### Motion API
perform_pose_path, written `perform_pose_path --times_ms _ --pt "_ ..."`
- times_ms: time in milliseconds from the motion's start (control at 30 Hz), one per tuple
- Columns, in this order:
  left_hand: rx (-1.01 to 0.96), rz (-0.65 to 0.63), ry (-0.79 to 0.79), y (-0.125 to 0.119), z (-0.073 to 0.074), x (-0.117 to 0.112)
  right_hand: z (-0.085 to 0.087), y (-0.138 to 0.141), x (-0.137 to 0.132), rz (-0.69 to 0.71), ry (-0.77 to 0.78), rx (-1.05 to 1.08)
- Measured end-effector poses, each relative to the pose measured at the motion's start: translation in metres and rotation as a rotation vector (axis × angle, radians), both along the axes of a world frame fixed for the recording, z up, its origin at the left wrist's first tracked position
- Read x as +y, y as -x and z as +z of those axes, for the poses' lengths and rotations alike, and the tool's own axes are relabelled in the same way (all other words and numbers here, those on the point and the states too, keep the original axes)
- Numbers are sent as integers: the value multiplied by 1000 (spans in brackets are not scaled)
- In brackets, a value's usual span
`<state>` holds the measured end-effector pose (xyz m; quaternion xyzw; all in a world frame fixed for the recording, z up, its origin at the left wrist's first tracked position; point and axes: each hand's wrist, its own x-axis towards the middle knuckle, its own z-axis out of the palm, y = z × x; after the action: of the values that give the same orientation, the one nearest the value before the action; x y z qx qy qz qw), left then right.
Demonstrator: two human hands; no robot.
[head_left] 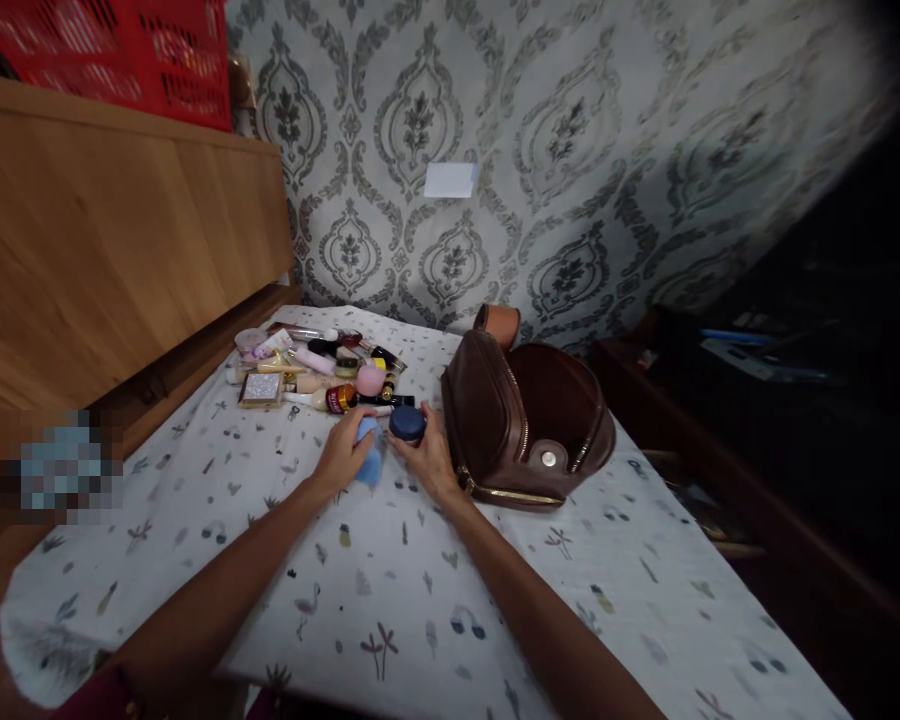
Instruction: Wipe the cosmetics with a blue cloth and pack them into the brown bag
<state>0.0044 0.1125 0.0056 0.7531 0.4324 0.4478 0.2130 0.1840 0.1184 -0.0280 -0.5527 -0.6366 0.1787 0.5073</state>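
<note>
**Dark blue container (406, 424) and light-blue cloth (370, 466) held, 1 per hand**

The container is grasped by the right hand (433, 462), thumb and fingers set around its side, round top facing up. The cloth is pinched by the left hand (337, 455), with a loose part hanging below the fingers. A narrow gap is seen between the 2 items. Both are held above the patterned table cover (390, 590), just left of the brown bag (484, 400) and just nearer than the cosmetics pile (315, 360). The bag is seen unzipped, with its mouth gaping.

Handling, as judged: the container is taken to be light, stiff and smooth, so slipping is possible if only the top is pinched. It is best gripped low around the side wall, thumb opposed to fingers. A lid seam cannot be made out, and contents cannot be told. The cloth is judged soft, limp and nearly weightless; nothing fragile there. It is best bunched into a small pad, held near its upper edge. More care would be called for with the glittery compact (261, 388) at the pile's near left, judged breakable.
</note>
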Motion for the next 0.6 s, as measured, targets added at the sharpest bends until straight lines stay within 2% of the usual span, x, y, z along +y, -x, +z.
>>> perform_pose_path --times_ms 133,233,300,367,500,600 --pt "-84 28 -33 -4 8 -6 11 1 -11 113 66 28" --pt "-8 -113 -58 -9 11 -11 16 5 -19 243 -7 -21" --pt "26 -186 -39 -12 12 -13 17 6 -22 271 -72 -61" --pt "-26 -187 24 -13 13 -13 16 7 -22 274 -96 -80" --pt "-286 -141 263 -7 11 -6 19 6 -23 285 -66 -87" --pt "-402 -106 346 -3 6 4 24 8 -25 315 -22 2"
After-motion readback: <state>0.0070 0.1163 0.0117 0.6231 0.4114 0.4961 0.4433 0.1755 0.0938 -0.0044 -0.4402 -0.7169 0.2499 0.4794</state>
